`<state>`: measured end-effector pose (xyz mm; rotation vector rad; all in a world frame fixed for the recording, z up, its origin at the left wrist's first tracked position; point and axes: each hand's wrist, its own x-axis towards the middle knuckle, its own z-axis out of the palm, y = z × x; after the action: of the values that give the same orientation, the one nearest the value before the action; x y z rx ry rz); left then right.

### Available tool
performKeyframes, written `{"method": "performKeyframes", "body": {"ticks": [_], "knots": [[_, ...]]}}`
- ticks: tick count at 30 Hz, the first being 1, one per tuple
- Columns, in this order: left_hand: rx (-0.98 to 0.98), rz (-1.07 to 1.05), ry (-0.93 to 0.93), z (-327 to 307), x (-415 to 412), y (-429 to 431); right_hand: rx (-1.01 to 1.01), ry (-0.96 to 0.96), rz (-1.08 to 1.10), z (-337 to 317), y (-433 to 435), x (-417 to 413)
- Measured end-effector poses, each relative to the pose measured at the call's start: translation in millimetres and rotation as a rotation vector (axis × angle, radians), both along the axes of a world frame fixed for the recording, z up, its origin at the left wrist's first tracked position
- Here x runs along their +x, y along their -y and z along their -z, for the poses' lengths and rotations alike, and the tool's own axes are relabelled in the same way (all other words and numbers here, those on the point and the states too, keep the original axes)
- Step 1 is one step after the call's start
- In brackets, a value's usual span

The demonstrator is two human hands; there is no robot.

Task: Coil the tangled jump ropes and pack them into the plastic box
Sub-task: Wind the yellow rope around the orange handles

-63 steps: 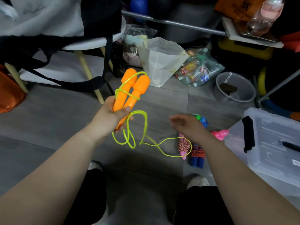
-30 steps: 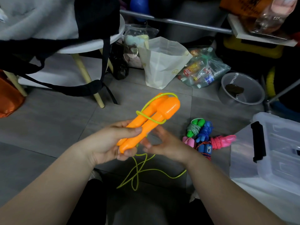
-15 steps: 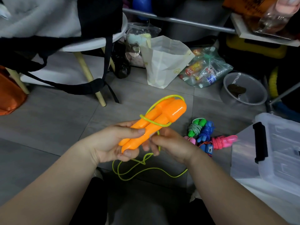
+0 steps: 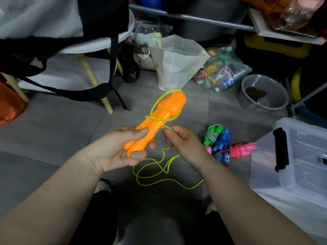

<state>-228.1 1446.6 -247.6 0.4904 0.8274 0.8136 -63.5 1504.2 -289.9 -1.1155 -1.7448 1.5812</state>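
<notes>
Wrapping step: left hand (image 4: 113,151) grips the orange handles (image 4: 155,121), right hand (image 4: 182,142) pinches the yellow-green cord (image 4: 159,174). Next probably more turns round them.

Both forearms (image 4: 58,206) are bare for their whole visible length, coming in from 7 and 5 o'clock; left hand (image 4: 115,152) and right hand (image 4: 184,144) bare too, nails trimmed short. Legs at 6 o'clock in black trousers (image 4: 99,220). White toes show, left shoe (image 4: 102,186) toward 7, right shoe (image 4: 210,208) toward 5 o'clock.
</notes>
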Motion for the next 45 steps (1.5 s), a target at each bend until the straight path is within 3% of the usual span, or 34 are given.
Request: {"method": "performKeyframes", "body": {"ticks": [10,21,27,37,41,45], "knots": [[0.031,0.143,-0.073,2,10,2,0.005,0.076,0.121,6,-5,3],[0.021,0.234,-0.067,2,15,2,-0.129,-0.07,0.215,5,-8,8],[0.005,-0.091,-0.036,0,0,-4,-0.116,-0.026,0.01,-3,-9,3],[0.041,-0.155,-0.156,7,-1,-5,0.001,0.027,-0.051,-3,-3,2],[-0.009,-0.298,-0.288,6,2,-7,0.01,0.069,-0.069,-1,-2,-2],[0.045,-0.337,-0.735,12,-4,-9,-0.09,0.108,-0.109,-1,5,-6]]}}
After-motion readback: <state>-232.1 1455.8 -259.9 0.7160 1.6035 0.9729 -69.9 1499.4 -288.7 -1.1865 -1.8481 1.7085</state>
